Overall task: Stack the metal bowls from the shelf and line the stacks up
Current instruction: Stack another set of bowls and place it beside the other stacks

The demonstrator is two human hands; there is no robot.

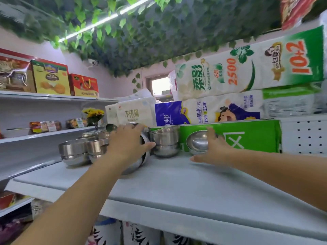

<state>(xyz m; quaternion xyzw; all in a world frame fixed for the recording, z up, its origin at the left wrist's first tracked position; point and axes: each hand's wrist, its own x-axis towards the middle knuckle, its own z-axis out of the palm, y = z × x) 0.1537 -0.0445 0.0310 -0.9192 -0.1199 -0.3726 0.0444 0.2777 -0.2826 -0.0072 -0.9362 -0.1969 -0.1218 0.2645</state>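
Several shiny metal bowls stand along the back of a white shelf (177, 183). A stack of two (72, 152) stands at the left, with another stack (96, 148) beside it. My left hand (127, 144) grips a tilted bowl (139, 161) in the middle, fingers over its rim. To its right a stack of two bowls (166, 142) stands upright. Further right, tilted bowls (198, 142) lean against a green box, their insides facing me. My right hand (214, 149) is spread open beside them, touching their right edge.
A green box (247, 137) stands behind the right bowls, with packs of tissue paper (212, 112) above it. A perforated white panel (304, 137) is at the far right. More metal ware (99, 133) and yellow flowers (93, 114) sit behind the left stacks.
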